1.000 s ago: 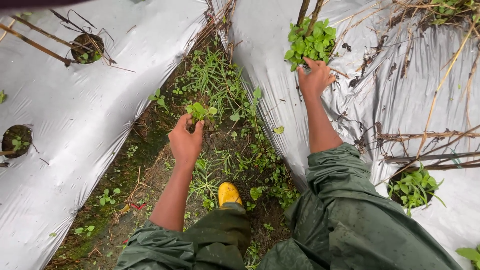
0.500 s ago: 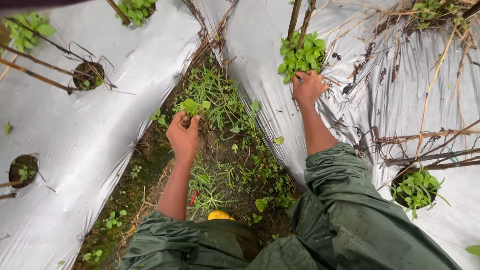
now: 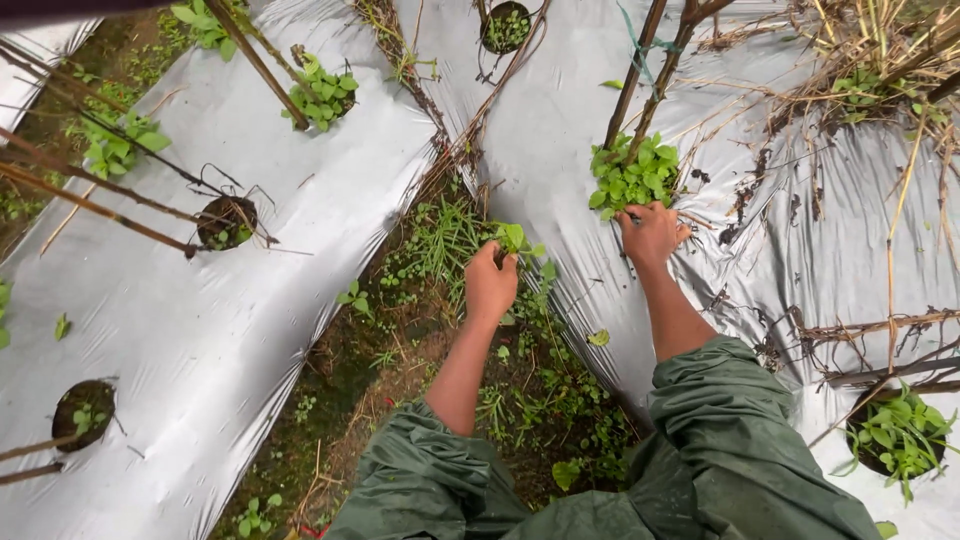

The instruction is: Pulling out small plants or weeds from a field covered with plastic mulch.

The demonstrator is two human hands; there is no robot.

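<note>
My left hand (image 3: pixel 490 285) is shut on a small bunch of pulled green weeds (image 3: pixel 516 238) and hangs over the weedy furrow (image 3: pixel 430 320) between two beds. My right hand (image 3: pixel 652 233) reaches into a cluster of leafy weeds (image 3: pixel 632 175) growing from a hole in the silver plastic mulch (image 3: pixel 560 120) on the right bed, fingers curled into the base of the leaves. Brown stakes (image 3: pixel 640 70) rise out of the same hole. Both arms come out of rolled-up dark green raincoat sleeves.
Silver mulch (image 3: pixel 200 330) covers the left bed, with planting holes (image 3: pixel 226 221) and slanting bamboo sticks (image 3: pixel 90 205). More leafy plants sit at the upper left (image 3: pixel 322 92) and lower right (image 3: pixel 900 432). Dry stalks and twigs (image 3: pixel 880 60) litter the right bed.
The view has shifted forward along the furrow. My left hand rose with the weeds in it; my right hand stays at the leafy cluster. The yellow boot toe has left the view.
</note>
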